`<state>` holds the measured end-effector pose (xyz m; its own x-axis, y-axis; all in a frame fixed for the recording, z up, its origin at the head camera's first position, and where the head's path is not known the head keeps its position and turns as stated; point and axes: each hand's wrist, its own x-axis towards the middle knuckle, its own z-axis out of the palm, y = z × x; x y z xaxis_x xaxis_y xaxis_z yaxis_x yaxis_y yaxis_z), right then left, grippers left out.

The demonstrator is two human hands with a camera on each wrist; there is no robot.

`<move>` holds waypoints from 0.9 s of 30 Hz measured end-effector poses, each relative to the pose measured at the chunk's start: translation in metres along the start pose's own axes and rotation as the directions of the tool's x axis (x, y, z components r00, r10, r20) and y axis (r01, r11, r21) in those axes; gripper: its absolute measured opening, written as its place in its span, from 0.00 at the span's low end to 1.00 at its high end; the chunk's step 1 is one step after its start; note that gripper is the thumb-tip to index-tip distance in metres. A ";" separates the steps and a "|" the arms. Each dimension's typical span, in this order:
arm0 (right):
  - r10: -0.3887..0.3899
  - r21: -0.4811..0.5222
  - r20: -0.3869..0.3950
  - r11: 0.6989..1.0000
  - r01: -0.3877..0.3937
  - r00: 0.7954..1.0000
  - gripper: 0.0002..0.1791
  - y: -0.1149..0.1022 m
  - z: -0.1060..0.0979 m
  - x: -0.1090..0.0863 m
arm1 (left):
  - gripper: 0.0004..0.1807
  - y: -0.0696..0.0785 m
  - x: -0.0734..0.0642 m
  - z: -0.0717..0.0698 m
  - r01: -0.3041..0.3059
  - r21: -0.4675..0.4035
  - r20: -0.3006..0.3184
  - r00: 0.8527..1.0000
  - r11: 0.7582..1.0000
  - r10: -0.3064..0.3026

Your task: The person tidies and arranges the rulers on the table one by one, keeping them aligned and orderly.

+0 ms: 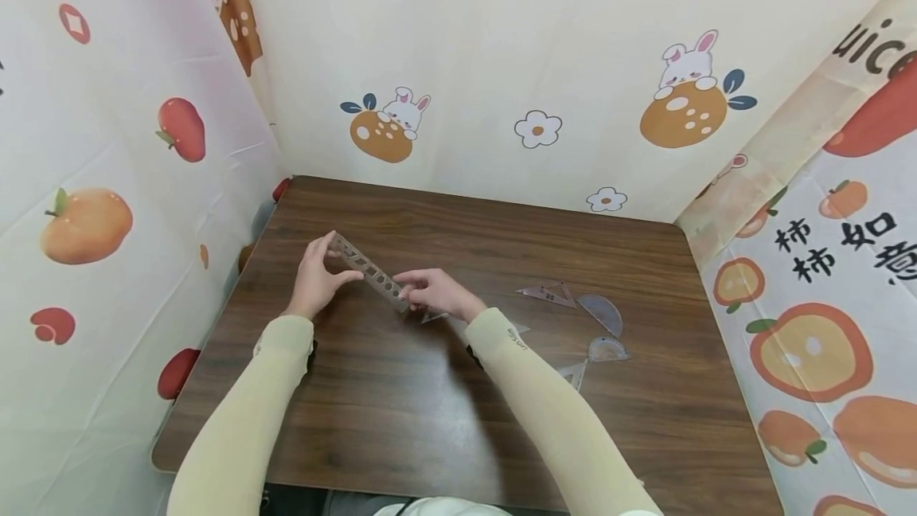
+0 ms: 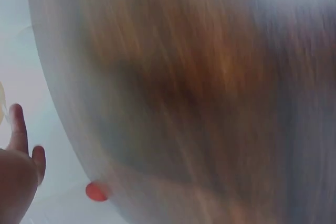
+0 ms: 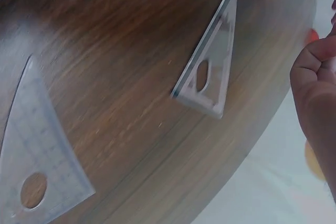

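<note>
A clear ruler [image 1: 368,271] with a row of cut-out shapes slants between my two hands in the head view. My right hand [image 1: 440,293] pinches its lower right end between thumb and fingers. At the upper left end, the fingertips of my left hand [image 1: 313,275] touch the ruler, and its thumb stretches out along the near side. In the left wrist view, only part of the left hand [image 2: 21,166] shows at the edge, with two digits extended. My right hand [image 3: 315,82] appears bent at the edge of the right wrist view; the ruler is out of sight there.
Right of the hands lie a pinkish set square [image 1: 562,295], a protractor [image 1: 603,314], a smaller protractor [image 1: 607,349] and another set square [image 1: 575,373], partly behind the right sleeve. Further clear pieces show under the right forearm. Printed cloth borders the wooden table [image 1: 372,420].
</note>
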<state>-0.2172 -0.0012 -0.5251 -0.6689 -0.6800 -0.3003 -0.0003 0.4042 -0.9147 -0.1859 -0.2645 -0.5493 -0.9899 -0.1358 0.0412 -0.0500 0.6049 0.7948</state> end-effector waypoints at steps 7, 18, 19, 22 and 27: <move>-0.036 -0.064 0.100 0.997 0.042 0.994 0.35 -0.005 0.022 0.005 | 0.58 -0.005 0.010 -0.023 0.020 0.073 0.147 0.989 0.997 -0.031; -0.097 -0.029 0.109 0.995 0.101 0.989 0.45 -0.004 0.053 0.012 | 0.63 -0.012 0.012 -0.041 0.032 0.047 0.269 0.962 0.998 -0.044; -0.104 -0.029 0.096 0.994 0.107 0.990 0.45 -0.003 0.055 0.012 | 0.63 -0.014 0.012 -0.042 0.032 0.033 0.266 0.963 0.999 -0.040; -0.133 -0.022 0.059 0.991 0.135 0.989 0.45 0.000 0.062 0.016 | 0.64 -0.018 0.013 -0.044 0.038 -0.004 0.275 0.961 0.999 -0.035; -0.167 -0.050 0.003 0.985 0.167 0.986 0.45 0.006 0.071 0.025 | 0.62 -0.021 0.015 -0.045 0.094 -0.056 0.312 0.947 0.994 -0.072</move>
<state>-0.1813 -0.0589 -0.5575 -0.6572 -0.7398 -0.1442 -0.1493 0.3153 -0.9372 -0.1942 -0.3147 -0.5384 -0.9756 0.0727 -0.2072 -0.1352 0.5447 0.8277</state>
